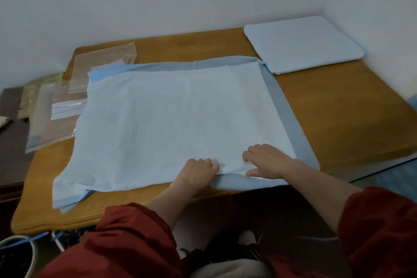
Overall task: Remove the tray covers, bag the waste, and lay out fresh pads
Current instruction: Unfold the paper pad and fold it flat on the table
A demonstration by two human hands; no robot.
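A large pale blue pad [171, 119] with a darker blue border lies spread flat across the orange-brown table [327, 115]. More blue layers stick out under its near left corner. My left hand [198, 172] grips the pad's near edge with curled fingers. Just to its right, my right hand [264, 160] rests on the pad near that edge, fingers bent and thumb stretched along the border. A folded pale blue pad [302, 44] sits at the table's far right corner.
Clear plastic bags and wrappers [61, 108] lie on the table's left side, partly under the pad. A dark cabinet [11, 142] stands to the left. A bin with a blue liner [18, 253] is at the lower left. White walls close off the back and right.
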